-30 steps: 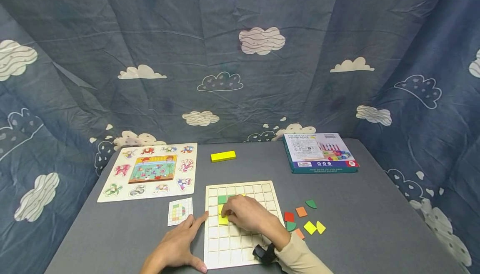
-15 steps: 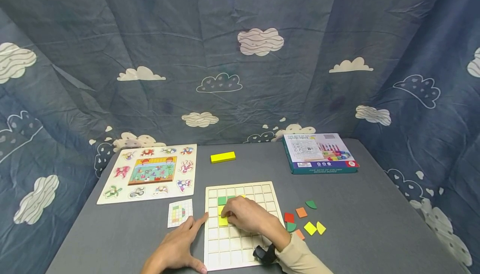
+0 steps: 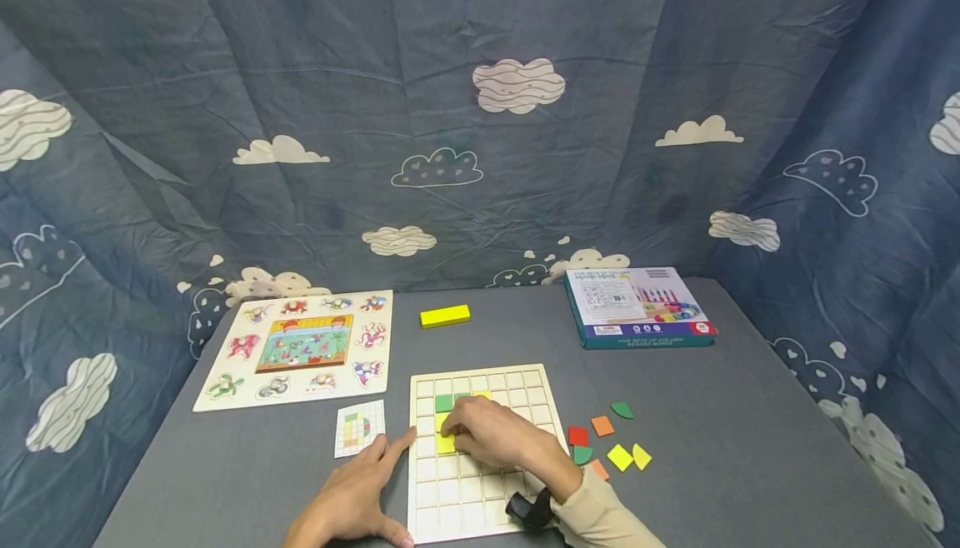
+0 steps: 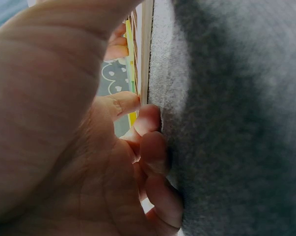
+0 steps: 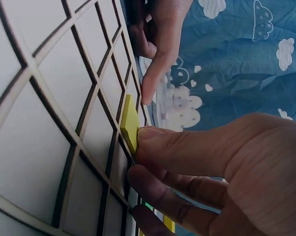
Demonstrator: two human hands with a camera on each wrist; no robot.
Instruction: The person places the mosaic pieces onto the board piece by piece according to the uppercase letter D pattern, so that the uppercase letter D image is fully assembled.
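A pale wooden grid board [image 3: 450, 494] lies on the grey table, with green and yellow square tiles in its upper left cells. My left hand [image 3: 352, 490] rests on the table at the board's left side, index finger and thumb spread against the edge. Over the board, my right hand [image 3: 491, 431] has its thumb and fingers bent together at a yellow square tile [image 5: 130, 123]. The thumb tip meets that tile's edge in the right wrist view; part of the tile is hidden behind it. A small pattern card [image 3: 360, 427] lies just beyond the left fingers.
Loose red, orange, green and yellow pieces, including a yellow square [image 3: 620, 457], lie right of the board. Farther back are an animal puzzle board [image 3: 217, 365], a yellow block [image 3: 445, 316] and a flat box [image 3: 645, 306]. Cloud-printed cloth [image 3: 442, 73] surrounds the table.
Both hands keep nearly the same place on the board. The head view has shifted very slightly.
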